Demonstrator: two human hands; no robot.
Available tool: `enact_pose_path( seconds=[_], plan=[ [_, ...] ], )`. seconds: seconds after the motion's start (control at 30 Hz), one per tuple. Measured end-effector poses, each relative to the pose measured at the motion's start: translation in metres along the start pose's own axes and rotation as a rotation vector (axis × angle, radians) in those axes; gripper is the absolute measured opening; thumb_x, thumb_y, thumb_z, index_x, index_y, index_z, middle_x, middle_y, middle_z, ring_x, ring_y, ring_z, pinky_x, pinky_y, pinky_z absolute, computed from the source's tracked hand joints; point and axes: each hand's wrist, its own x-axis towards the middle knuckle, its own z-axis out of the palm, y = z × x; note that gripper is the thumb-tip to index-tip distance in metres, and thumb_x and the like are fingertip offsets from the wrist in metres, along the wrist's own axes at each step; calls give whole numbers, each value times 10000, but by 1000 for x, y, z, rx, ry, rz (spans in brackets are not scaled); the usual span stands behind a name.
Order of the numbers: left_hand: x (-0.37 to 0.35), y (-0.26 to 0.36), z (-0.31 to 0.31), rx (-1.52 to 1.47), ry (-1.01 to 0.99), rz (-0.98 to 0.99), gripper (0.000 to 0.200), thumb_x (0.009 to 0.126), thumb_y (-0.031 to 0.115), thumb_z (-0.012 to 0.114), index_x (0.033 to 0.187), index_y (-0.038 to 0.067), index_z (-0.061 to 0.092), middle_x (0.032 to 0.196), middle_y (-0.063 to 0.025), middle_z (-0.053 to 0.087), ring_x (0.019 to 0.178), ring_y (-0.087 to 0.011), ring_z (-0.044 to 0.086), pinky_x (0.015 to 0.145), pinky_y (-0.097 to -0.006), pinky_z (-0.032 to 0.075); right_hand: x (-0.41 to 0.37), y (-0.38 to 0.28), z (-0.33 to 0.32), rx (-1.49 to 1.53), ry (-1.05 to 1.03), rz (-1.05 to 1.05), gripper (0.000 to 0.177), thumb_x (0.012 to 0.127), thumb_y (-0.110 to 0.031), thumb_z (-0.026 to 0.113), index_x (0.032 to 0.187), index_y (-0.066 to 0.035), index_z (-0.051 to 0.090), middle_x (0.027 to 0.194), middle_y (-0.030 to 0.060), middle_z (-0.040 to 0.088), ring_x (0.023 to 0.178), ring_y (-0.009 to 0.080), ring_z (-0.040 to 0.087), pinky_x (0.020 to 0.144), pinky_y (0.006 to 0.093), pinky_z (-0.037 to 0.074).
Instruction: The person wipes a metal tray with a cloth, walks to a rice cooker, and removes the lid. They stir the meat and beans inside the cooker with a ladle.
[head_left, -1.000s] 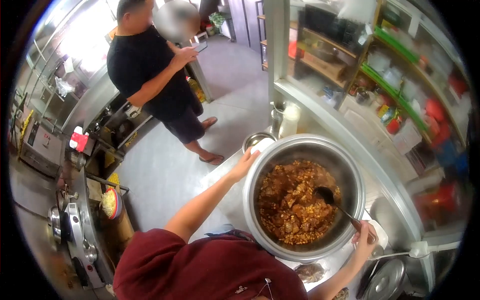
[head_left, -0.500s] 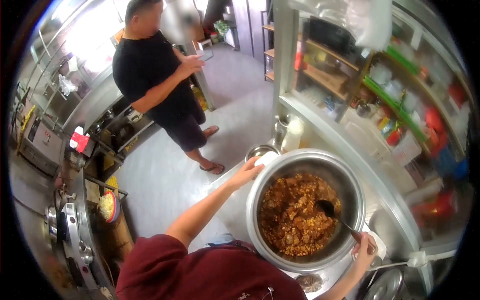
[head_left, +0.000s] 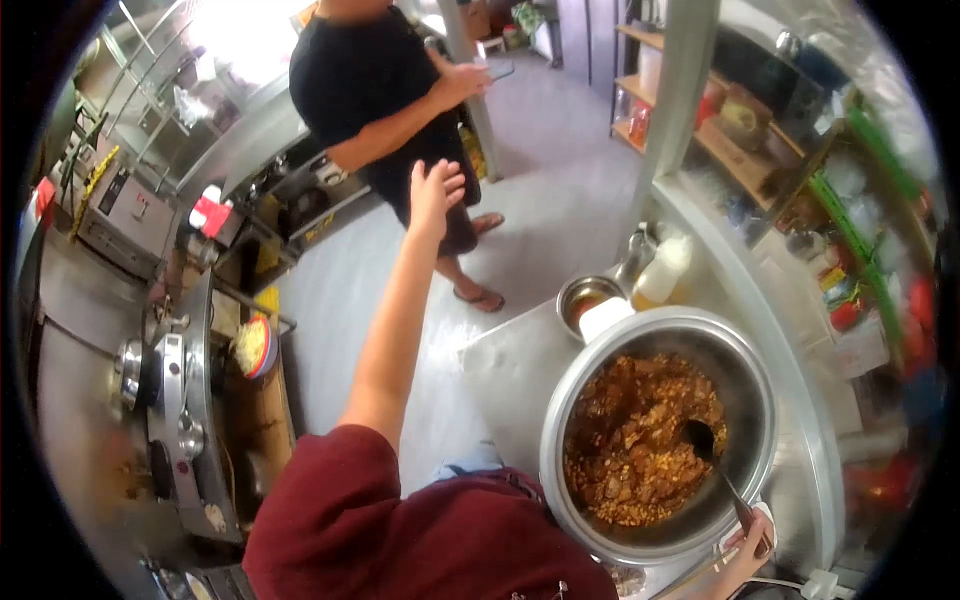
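Ladle in the stew pot
The right hand [head_left: 752, 545] grips the ladle [head_left: 700, 440], its bowl resting in the pot [head_left: 553, 450]; the left hand [head_left: 437, 190] hangs open and empty, well apart from the pot.

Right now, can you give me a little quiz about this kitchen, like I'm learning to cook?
1. True or false: the left hand rests on the big pot.
2. What does the right hand grip? A) ladle B) knife C) cup
3. Fill in: the ladle's scoop sits in the brown ____.
Key: 1 false, it is raised in the air, away from the pot; 2 A; 3 stew.
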Motion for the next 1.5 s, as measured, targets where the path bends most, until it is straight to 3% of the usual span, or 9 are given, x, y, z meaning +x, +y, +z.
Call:
enact_pose_path(
  seconds=[0.1,0.13,0.17,0.2,0.23,0.3,0.43,0.53,1.5],
  plan=[
    [-12,-28,-17,128,-92,-50,609,858,176,507,1353,62,170,915,-67,590,700,-125,560,603,-256,481,-2,-5,0,-48,15,5,308,884,-272,509,973,14,586,780,75,577,484,68,421,431,181,327],
    [-26,-44,-18,167,-92,-111,388,862,193,487,1216,60,397,841,-45,594,650,-118,554,580,-235,464,-3,-6,2,-50,14,-13,308,884,-270,510,971,15,586,779,77,578,484,71,421,435,180,330],
    [-23,-72,-36,316,-358,-157,208,862,205,464,998,68,540,763,-26,585,619,-118,546,542,-218,441,-3,-8,3,-16,19,-10,292,877,-259,522,945,16,594,774,78,581,486,75,423,429,183,328],
    [-14,-120,-55,614,-460,-195,161,847,203,463,846,80,567,721,-13,572,621,-114,542,504,-216,419,-3,-7,5,8,52,-55,273,869,-244,537,916,17,601,770,76,587,482,77,423,418,190,324],
    [-56,-122,-43,614,-664,-122,236,865,288,480,881,73,576,727,-8,583,665,-115,558,542,-247,459,-3,-5,4,10,53,-30,263,864,-237,544,909,15,603,765,73,590,477,78,421,412,192,322],
    [-102,-158,-33,666,-735,-332,454,895,473,407,1048,73,557,901,-58,595,823,-160,578,741,-323,494,-5,-7,5,21,85,-7,247,851,-228,560,907,8,607,724,64,588,465,77,416,405,191,315],
    [-175,-136,21,458,-813,-341,487,918,454,362,1204,72,458,1027,-78,543,941,-172,520,776,-330,450,-10,7,-1,83,71,56,248,852,-206,546,908,28,607,646,51,550,462,75,411,430,197,334],
    [-205,-145,43,410,-705,-67,417,932,352,382,1177,20,440,1030,-79,537,948,-144,491,818,-280,396,-19,7,1,121,92,47,256,851,-217,563,910,29,604,578,31,508,437,68,410,405,185,331],
    [-197,-136,37,336,-877,-222,494,935,315,414,1355,91,281,1270,-92,417,1141,-164,394,961,-289,304,-31,4,4,163,69,1,259,852,-230,575,924,15,614,549,23,499,435,70,416,408,191,326]
  ],
)
